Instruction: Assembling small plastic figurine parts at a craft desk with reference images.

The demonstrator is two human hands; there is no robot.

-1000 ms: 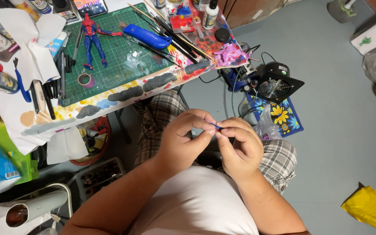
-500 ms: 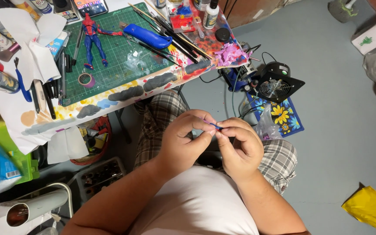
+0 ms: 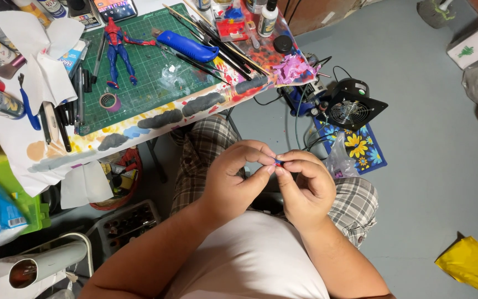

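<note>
Your left hand [image 3: 233,180] and right hand [image 3: 304,185] meet over your lap, fingertips pressed together on a tiny red-and-blue part [image 3: 277,163] — pinched from both sides, fingers narrow, most of the part hidden. Hands are held above plaid shorts [image 3: 206,144], well apart from the table [image 3: 139,124]. On the table: green cutting mat [image 3: 145,77] with a red-and-blue figure [image 3: 118,52] lying flat, a blue knife [image 3: 186,47] beside it, a tape roll [image 3: 107,101] near the mat's lower edge. On the floor — a black fan [image 3: 355,105] and a yellow bag [image 3: 474,266].
</note>
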